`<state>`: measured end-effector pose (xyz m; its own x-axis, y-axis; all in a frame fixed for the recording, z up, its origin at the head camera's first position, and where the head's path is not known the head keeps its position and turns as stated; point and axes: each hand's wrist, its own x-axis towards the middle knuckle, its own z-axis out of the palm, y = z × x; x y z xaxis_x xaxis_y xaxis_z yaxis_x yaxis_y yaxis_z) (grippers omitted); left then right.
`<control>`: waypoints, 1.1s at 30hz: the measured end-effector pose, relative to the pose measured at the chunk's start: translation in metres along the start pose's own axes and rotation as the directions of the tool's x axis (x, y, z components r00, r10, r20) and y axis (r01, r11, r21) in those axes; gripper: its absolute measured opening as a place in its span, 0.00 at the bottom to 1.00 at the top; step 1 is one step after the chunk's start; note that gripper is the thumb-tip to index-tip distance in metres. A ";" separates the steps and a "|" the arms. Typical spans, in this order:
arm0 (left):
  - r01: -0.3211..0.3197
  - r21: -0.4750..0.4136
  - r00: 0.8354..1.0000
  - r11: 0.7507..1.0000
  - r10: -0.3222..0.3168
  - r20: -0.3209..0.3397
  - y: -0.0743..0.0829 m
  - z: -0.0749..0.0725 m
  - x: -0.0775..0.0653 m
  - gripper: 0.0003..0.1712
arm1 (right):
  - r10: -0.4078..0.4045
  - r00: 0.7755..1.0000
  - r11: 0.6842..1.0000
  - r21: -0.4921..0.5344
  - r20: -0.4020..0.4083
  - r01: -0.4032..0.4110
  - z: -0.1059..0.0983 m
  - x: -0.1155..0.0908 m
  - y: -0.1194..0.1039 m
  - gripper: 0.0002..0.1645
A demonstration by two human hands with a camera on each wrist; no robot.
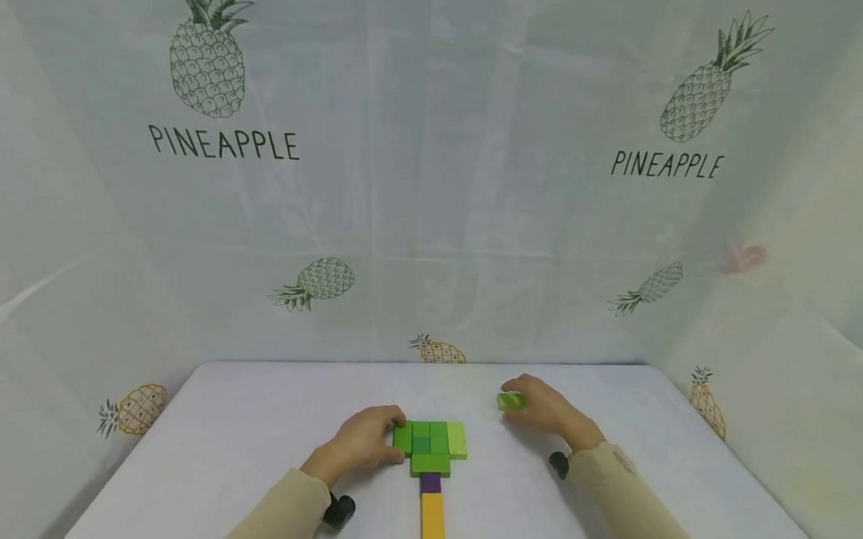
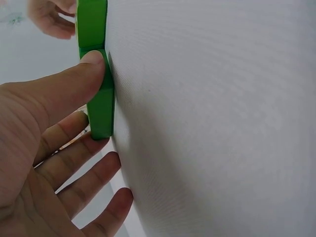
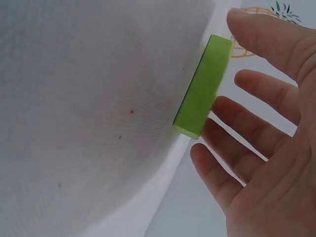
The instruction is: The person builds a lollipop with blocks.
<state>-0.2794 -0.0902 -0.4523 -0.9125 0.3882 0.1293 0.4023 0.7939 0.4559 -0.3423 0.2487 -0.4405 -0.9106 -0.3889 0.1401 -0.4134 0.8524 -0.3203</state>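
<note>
A cluster of green blocks (image 1: pixel 438 433) lies on the table in front of me. My left hand (image 1: pixel 359 443) holds the leftmost green block (image 1: pixel 403 443) of the cluster, thumb on its near side and fingers at the far side. In the left wrist view, the thumb presses against green blocks (image 2: pixel 102 113) that stand end to end. To the right of the cluster, my right hand (image 1: pixel 545 412) is beside a light green block (image 1: pixel 511 401). The right wrist view shows fingertips touching this block (image 3: pixel 203 86), while the thumb stands apart from it.
Below the cluster, a purple block (image 1: pixel 430 482) and a long yellow block (image 1: pixel 432 530) continue in a line towards me. The white table (image 1: pixel 260 398) ends at a pineapple-printed curtain (image 1: pixel 428 220), which also hangs at both sides.
</note>
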 end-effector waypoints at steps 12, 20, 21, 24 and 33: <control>0.023 -0.010 1.000 1.000 -0.023 0.008 0.005 -0.003 0.000 0.26 | 0.044 0.999 0.999 -0.003 0.015 -0.044 0.001 0.005 0.007 0.24; 0.026 -0.009 1.000 1.000 -0.026 0.006 0.006 -0.004 0.000 0.26 | 0.039 0.999 0.999 0.001 0.011 -0.039 0.001 0.008 0.010 0.20; 0.024 -0.008 1.000 1.000 -0.024 0.007 0.006 -0.004 -0.001 0.26 | 0.042 0.999 0.999 0.005 0.015 -0.042 0.001 0.008 0.010 0.20; 0.012 -0.007 1.000 1.000 -0.012 0.008 0.006 -0.004 -0.001 0.26 | 0.059 0.998 0.998 0.004 0.018 -0.059 0.002 0.009 0.011 0.21; 0.029 -0.001 0.999 1.000 -0.029 0.016 0.005 -0.002 0.000 0.26 | 0.054 0.998 0.998 0.013 0.022 -0.055 0.003 0.009 0.008 0.20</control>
<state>-0.2778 -0.0875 -0.4480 -0.9225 0.3723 0.1018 0.3755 0.8046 0.4600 -0.3540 0.2506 -0.4441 -0.9314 -0.3494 0.1021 -0.3628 0.8679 -0.3393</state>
